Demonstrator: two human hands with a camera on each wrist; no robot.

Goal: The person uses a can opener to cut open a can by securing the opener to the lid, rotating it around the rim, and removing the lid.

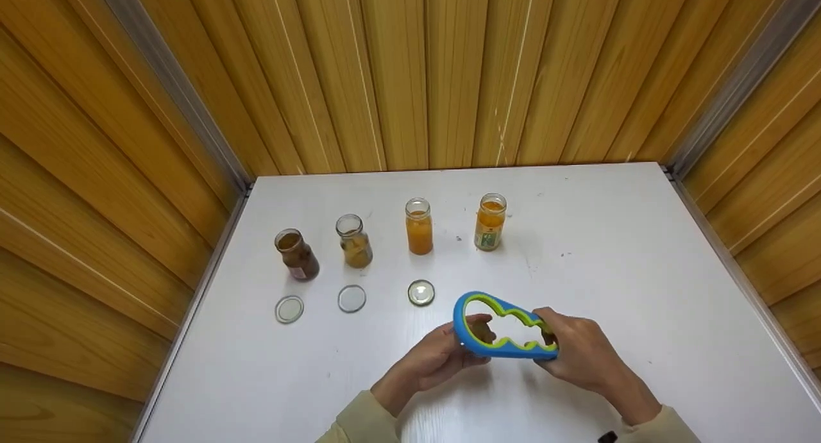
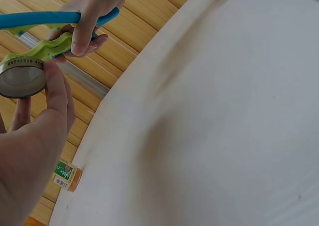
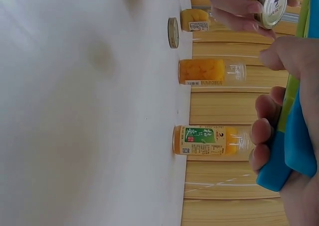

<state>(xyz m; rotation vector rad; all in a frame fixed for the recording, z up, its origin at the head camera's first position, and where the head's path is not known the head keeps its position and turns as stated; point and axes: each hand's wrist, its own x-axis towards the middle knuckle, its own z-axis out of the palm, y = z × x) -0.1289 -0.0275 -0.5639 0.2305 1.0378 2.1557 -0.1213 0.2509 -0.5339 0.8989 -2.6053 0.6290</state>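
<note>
My right hand (image 1: 580, 350) grips the narrow end of a blue and green jar opener (image 1: 458, 321), holding it above the table's front part. With its fingertips, my left hand (image 1: 436, 359) pinches a round metal jar lid (image 2: 22, 81) by the rim. The lid is close to the opener's wide end; whether they touch, I cannot tell. In the right wrist view, the printed top of the lid (image 3: 274, 8) shows. Beyond the hands an uncapped glass jar of orange fruit with a green label (image 1: 489, 228) stands upright.
To its left stand more uncapped jars: orange fruit (image 1: 420, 234), yellowish contents (image 1: 356, 249) and dark brown contents (image 1: 300, 258). Three loose lids lie in front of them, a shiny one (image 1: 421, 292), a middle one (image 1: 351, 299) and a left one (image 1: 289, 309). Wood-panel walls (image 1: 423, 77) enclose the white table (image 1: 616, 238).
</note>
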